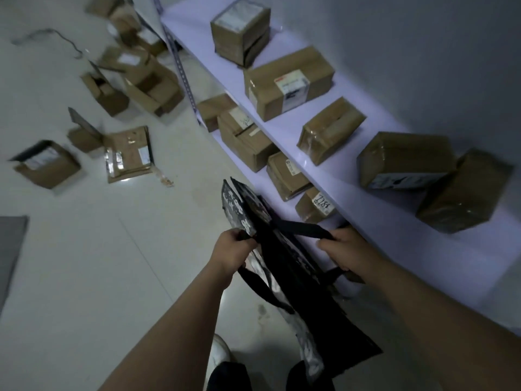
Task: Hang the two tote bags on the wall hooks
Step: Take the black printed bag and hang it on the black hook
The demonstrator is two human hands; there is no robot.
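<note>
Both hands gripping bag straps.
Left hand (234, 249) and right hand (344, 252) are pulling one strap (298, 228) taut between them; tote bag (310, 292) is hanging below; I'm seeing no hooks.

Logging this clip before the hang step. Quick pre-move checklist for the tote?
1. Left hand gripping a strap: ok.
2. Right hand gripping the black strap: ok.
3. Tote bag off the floor: ok.
4. Wall hooks in view: not ok, none visible.
5. Second tote located: cannot tell.
6. Bag apart from the shelf edge: cannot tell, very close.
</note>
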